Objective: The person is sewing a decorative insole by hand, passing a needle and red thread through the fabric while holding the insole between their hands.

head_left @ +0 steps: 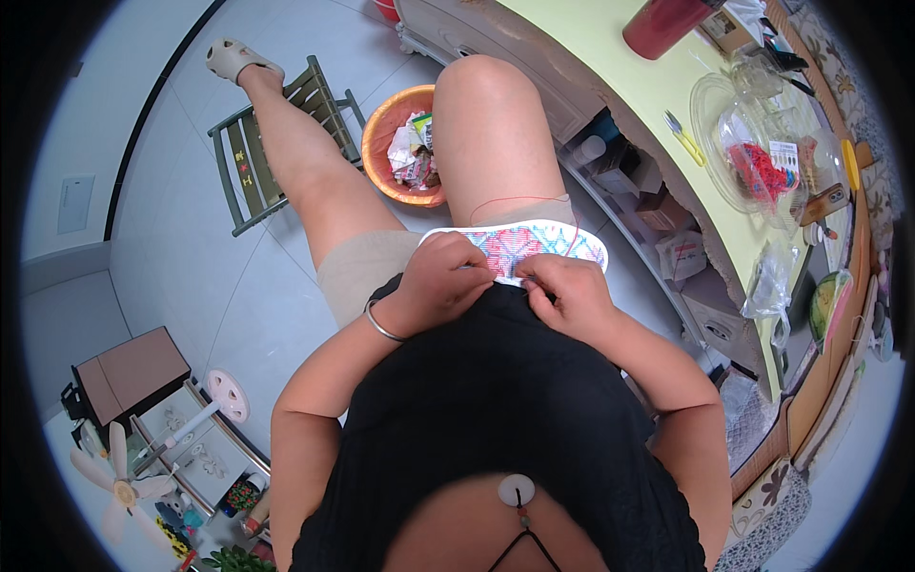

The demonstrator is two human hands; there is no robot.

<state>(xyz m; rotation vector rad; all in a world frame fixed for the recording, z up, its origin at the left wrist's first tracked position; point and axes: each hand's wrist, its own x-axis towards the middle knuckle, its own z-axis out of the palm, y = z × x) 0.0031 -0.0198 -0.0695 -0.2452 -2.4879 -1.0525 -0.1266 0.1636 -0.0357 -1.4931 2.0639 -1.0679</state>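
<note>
Across my lap lies an embroidered insole (pixel 562 238), white-edged and round-ended, with a red, pink and blue stitched pattern. My left hand (pixel 443 281) is closed on its near edge, thumb and forefinger pinched together. Just to the right, my right hand (pixel 572 294) pinches the same edge with bent fingers, close to the left fingertips. A thin red thread (pixel 519 198) loops from the insole over my thigh. Whether a needle sits between the fingers is too small to make out. The middle of the insole's near edge is partly hidden by both hands.
An orange-lined waste bin (pixel 376 143) stands between my legs, by a folding stool (pixel 238 162). On the right, a pale green tabletop (pixel 658 143) bears yellow-handled scissors (pixel 688 143), a plastic tray with red yarn (pixel 753 167) and a dark red cup (pixel 662 27). A fan (pixel 124 491) stands lower left.
</note>
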